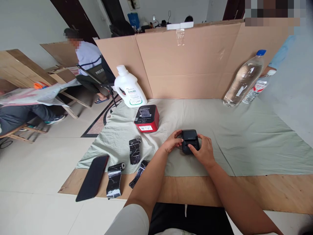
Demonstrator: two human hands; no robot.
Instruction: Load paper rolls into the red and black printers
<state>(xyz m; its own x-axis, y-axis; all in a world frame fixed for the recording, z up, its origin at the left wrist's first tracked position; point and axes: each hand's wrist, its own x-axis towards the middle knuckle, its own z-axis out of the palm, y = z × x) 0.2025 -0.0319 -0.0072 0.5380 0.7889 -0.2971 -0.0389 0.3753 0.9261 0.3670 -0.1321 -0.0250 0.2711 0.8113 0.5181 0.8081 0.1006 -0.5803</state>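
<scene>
A small black box-shaped device [190, 135], which looks like a portable printer, rests on the cloth. My left hand [173, 141] grips its left side, fingertips at the edge. On the opposite side my right hand [204, 149] holds it, fingers at the upper right corner and thumb on the front of the top. Left of my hands lie a black film roll [135, 151], a second black roll [114, 182] partly unrolled, and a third roll [139, 173] partly hidden by my left forearm. Behind them stands a red and black box-shaped device [148, 119] with a white label.
A black phone [93, 179] lies at the table's left edge. Toward the back stand a white jug [132, 89], a large water bottle [244, 80] and a smaller bottle [258, 87]. A cardboard screen [188, 65] closes the far side. Other people sit at the left.
</scene>
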